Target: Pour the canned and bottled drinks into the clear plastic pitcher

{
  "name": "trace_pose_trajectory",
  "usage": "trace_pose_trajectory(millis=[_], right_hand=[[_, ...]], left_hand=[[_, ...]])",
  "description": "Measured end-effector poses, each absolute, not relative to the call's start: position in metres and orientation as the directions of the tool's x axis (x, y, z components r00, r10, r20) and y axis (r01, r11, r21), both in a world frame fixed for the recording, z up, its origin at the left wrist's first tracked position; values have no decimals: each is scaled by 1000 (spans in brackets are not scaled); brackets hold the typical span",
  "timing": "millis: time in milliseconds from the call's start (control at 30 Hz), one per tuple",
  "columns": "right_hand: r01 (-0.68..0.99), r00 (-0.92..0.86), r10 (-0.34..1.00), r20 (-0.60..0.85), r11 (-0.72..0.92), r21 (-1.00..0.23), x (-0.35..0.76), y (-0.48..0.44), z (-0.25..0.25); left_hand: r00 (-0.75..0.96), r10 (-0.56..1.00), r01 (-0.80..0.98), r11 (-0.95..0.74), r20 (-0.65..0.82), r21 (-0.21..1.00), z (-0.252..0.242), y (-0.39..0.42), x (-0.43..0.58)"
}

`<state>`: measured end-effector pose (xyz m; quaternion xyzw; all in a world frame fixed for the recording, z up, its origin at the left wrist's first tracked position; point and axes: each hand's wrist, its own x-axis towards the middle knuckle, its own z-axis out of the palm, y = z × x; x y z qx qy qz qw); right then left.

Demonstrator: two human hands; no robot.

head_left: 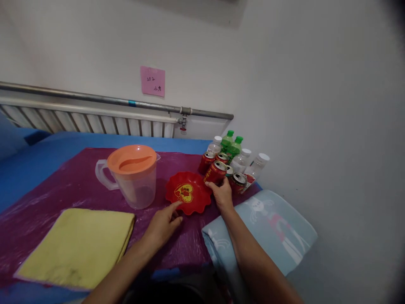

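My right hand is closed around a red drink can, which tilts over the right edge of a red scalloped plate with a heart design. My left hand rests on the purple table cover, its index finger stretched out and touching the plate's near rim, the other fingers curled. Behind the held can stand more red cans, two green bottles and several clear bottles, grouped at the table's far right corner.
A clear plastic pitcher with an orange lid stands left of the plate. A folded yellow cloth lies at the near left. A light blue pillow sits at the right. The white wall and a radiator lie behind the table.
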<state>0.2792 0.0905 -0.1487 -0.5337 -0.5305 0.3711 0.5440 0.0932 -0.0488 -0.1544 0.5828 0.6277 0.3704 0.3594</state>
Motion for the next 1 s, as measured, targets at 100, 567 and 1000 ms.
trace_pose_trajectory(millis=[100,567,1000], right_hand=[[137,146,972,183,163,-977,280,95,-153],[128,158,974,163,143,-981,280,106,-162],[348,122,984,128,78,-934,277,113,-172]], left_hand=[[-84,996,506,52,-11,861,-158,-46,97],[-376,922,591,164,90,790,-159,-55,65],[-333,937,611,127,109,781,-178,-65,61]])
